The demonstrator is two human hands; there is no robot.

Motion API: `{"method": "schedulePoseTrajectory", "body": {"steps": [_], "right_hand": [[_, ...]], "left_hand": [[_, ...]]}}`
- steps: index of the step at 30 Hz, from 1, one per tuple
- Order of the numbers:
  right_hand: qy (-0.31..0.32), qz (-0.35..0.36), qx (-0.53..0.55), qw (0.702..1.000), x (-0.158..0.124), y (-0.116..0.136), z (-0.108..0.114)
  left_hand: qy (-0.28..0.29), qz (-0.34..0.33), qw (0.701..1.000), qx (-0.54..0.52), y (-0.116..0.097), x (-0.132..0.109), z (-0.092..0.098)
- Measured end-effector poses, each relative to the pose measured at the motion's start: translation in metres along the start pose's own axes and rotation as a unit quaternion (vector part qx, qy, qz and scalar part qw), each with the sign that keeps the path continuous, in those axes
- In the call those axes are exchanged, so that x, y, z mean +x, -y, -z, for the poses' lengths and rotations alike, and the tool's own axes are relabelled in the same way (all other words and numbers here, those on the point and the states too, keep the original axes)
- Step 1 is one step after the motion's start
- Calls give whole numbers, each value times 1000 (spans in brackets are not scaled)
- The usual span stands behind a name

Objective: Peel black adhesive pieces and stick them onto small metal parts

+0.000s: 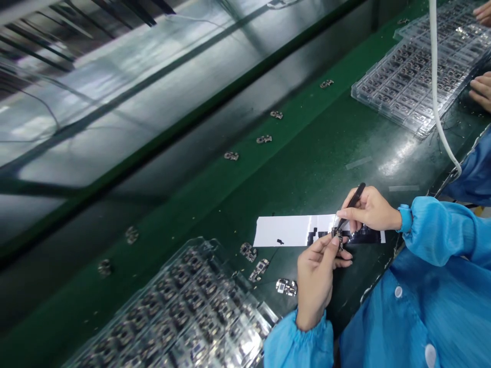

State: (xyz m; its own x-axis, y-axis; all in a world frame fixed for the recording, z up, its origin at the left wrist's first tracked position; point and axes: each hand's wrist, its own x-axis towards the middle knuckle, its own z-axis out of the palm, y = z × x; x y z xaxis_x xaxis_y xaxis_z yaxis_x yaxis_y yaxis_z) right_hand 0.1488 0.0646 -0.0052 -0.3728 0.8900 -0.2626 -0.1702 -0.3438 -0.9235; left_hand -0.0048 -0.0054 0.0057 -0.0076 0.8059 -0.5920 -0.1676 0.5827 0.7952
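At lower left, a clear tray (184,312) on the green surface (307,153), pockets filled row on row with small metal parts. Just right of it, a few loose parts (286,287) lying bare on the surface, more strung along the belt beyond.

Then the left hand (316,278), grip pinched together on one small part (337,235), held up just over the edge of a white strip (291,230) bearing little black pieces. Right hand (370,209), grip clamped on black tweezers (351,202), tips down at the small part.

Judged as the placing step: a black piece being set onto the part. Calls next for a steady left pinch and a fine, light touch of the tips.

At upper right, a second clear tray (406,87), likewise stocked, contents too small to tell apart. Beside it, a co-worker's hands (481,89), and a white hose (435,76) hanging across.
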Motion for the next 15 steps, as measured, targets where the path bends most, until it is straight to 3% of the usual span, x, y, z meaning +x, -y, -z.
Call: {"method": "schedulePoseTrajectory", "body": {"steps": [5,8,15], "right_hand": [[5,9,-5,1000,-6,3,-3],[2,48,-39,998,-12,5,-4],[-91,97,-64,989,-8,15,5]], "left_hand": [[-25,-31,999,30,6,-2,0],[-32,-56,996,58,12,-1,1],[-40,-59,997,41,12,-9,0]]}}
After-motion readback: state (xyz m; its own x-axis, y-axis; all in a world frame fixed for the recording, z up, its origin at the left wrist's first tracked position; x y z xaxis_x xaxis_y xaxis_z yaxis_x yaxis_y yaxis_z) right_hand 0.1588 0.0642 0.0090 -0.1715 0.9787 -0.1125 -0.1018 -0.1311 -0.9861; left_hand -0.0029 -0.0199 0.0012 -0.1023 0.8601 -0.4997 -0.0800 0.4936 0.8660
